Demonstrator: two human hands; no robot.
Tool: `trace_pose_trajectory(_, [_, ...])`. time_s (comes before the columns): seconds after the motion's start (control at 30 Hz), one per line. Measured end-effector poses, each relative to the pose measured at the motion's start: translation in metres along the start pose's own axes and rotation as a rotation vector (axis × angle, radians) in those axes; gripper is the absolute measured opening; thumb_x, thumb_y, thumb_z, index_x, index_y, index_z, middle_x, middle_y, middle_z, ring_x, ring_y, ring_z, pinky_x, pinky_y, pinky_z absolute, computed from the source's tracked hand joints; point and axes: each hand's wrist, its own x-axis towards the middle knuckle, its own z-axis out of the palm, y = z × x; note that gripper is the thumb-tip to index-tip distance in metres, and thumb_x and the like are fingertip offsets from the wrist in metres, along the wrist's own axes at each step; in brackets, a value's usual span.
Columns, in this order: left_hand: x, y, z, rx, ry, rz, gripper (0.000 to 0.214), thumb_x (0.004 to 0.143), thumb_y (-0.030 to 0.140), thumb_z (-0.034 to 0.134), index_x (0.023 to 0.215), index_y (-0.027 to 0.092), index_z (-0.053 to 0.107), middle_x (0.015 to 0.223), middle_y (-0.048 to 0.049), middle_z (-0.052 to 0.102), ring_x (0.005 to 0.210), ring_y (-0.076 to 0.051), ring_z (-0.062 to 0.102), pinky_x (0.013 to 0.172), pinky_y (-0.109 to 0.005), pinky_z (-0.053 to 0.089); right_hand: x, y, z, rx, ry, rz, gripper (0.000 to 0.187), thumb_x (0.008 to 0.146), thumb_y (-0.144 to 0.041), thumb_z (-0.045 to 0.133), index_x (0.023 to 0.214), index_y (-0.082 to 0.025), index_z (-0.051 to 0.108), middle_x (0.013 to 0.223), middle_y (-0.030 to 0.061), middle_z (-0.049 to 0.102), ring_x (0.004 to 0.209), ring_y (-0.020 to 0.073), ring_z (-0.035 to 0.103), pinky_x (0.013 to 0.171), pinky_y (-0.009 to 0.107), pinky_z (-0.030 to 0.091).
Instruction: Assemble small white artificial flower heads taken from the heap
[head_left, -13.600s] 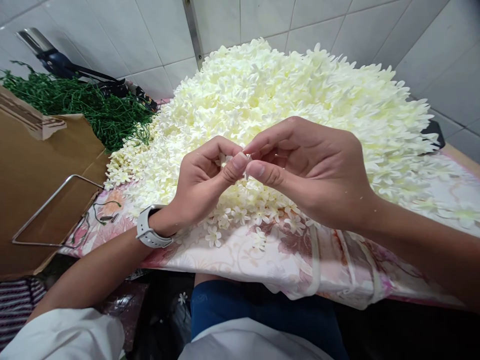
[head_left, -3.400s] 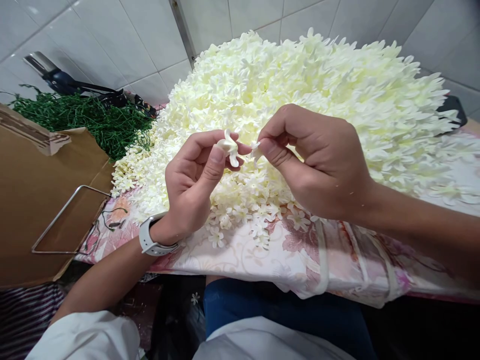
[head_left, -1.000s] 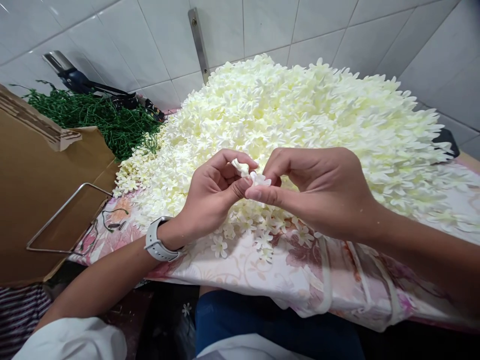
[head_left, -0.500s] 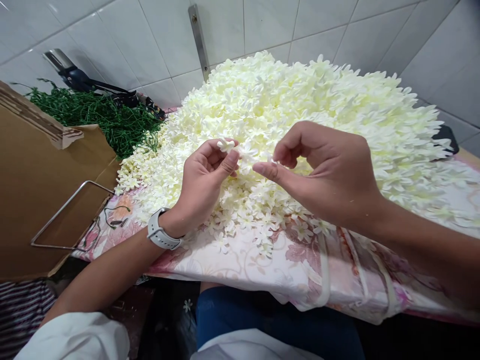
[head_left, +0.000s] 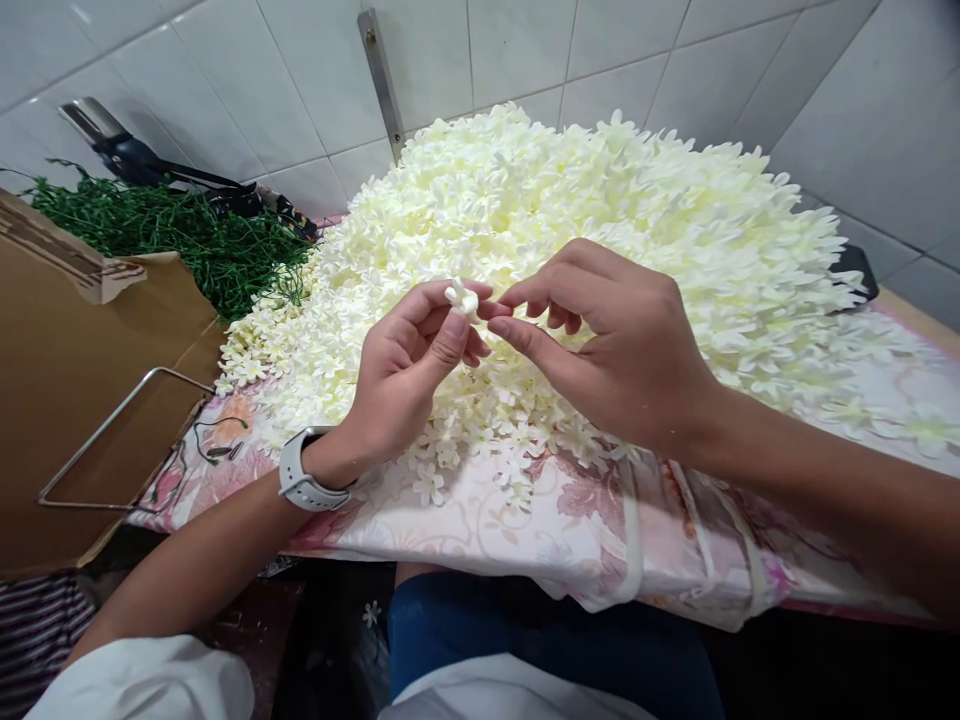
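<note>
Between the thumb and fingers of my left hand [head_left: 409, 355] is a small white artificial flower [head_left: 462, 298], its petals pointing up and to the left. My right hand [head_left: 615, 335] is closed in a pinch close by, thumb and forefinger meeting at the left fingertips. What that pinch holds, if anything, is too small to make out. Both hands hover over the front of a big heap of white and pale yellow flower heads [head_left: 570, 190], which lies on a floral tablecloth [head_left: 480, 540].
At the left stand a cardboard box [head_left: 90, 400] and a bent metal wire frame [head_left: 97, 440]. Behind the box lies a tangle of green plastic stems [head_left: 172, 235], with a dark-handled tool [head_left: 124, 150] against the tiled wall [head_left: 525, 50]. A dark object [head_left: 855, 272] sits behind the heap at right.
My right hand has moved left, bringing its pinch up to the left fingertips. The flower in my left hand has turned more upright. The view has shifted slightly.
</note>
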Motion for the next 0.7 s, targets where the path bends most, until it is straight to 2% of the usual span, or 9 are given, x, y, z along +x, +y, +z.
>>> trace_pose_trajectory(0.07, [0.0, 0.0, 0.001, 0.006, 0.023, -0.015, 0.021, 0.098, 0.039, 0.071, 0.11, 0.021, 0.072, 0.103, -0.0044, 0.077, 0.077, -0.009, 0.068, 0.071, -0.021, 0.057, 0.0, 0.001, 0.0, -0.022, 0.024, 0.001, 0.003, 0.096, -0.021, 0.07, 0.094, -0.019, 0.069, 0.083, 0.0046, 0.068, 0.073, 0.0166, 0.062, 0.064, 0.032, 0.048])
trace_pose_trajectory(0.17, [0.0, 0.0, 0.0, 0.005, 0.04, -0.03, 0.023, 0.099, 0.042, 0.069, 0.109, 0.021, 0.073, 0.102, -0.0041, 0.076, 0.075, -0.008, 0.068, 0.071, -0.02, 0.057, 0.002, -0.002, -0.001, -0.002, 0.075, -0.039, 0.01, 0.096, -0.02, 0.071, 0.101, -0.012, 0.071, 0.083, 0.0088, 0.069, 0.077, 0.0185, 0.064, 0.065, 0.034, 0.051])
trace_pose_trajectory(0.33, [-0.003, -0.001, -0.001, -0.033, -0.087, -0.068, 0.023, 0.101, 0.044, 0.065, 0.107, 0.022, 0.072, 0.088, -0.0013, 0.073, 0.077, -0.011, 0.07, 0.073, -0.024, 0.058, 0.003, -0.009, -0.002, 0.056, 0.06, -0.133, 0.014, 0.099, -0.02, 0.067, 0.103, -0.008, 0.073, 0.088, 0.0125, 0.07, 0.078, 0.0182, 0.062, 0.068, 0.035, 0.054])
trace_pose_trajectory(0.43, [-0.006, 0.0, 0.0, -0.022, -0.103, -0.108, 0.027, 0.101, 0.046, 0.064, 0.103, 0.021, 0.072, 0.087, -0.0015, 0.071, 0.078, -0.013, 0.07, 0.075, -0.027, 0.058, 0.003, -0.011, -0.003, 0.114, 0.06, -0.12, 0.006, 0.096, -0.016, 0.07, 0.093, -0.011, 0.071, 0.083, 0.0086, 0.068, 0.076, 0.0162, 0.061, 0.068, 0.034, 0.054])
trace_pose_trajectory(0.57, [-0.01, 0.006, 0.003, -0.008, -0.126, -0.149, 0.031, 0.103, 0.046, 0.061, 0.1, 0.018, 0.073, 0.081, -0.0019, 0.07, 0.076, -0.013, 0.069, 0.075, -0.027, 0.057, 0.004, -0.013, -0.006, 0.219, 0.047, -0.034, 0.018, 0.088, -0.015, 0.081, 0.078, -0.016, 0.066, 0.073, 0.0017, 0.065, 0.069, 0.0121, 0.059, 0.062, 0.029, 0.05])
trace_pose_trajectory(0.7, [-0.01, 0.009, 0.004, -0.012, -0.153, -0.164, 0.035, 0.104, 0.045, 0.059, 0.09, 0.017, 0.073, 0.08, -0.0026, 0.07, 0.076, -0.013, 0.069, 0.076, -0.026, 0.057, 0.004, -0.013, -0.008, 0.292, 0.019, 0.025, 0.021, 0.086, -0.01, 0.081, 0.073, -0.017, 0.067, 0.072, -0.0007, 0.065, 0.066, 0.0096, 0.058, 0.06, 0.027, 0.047])
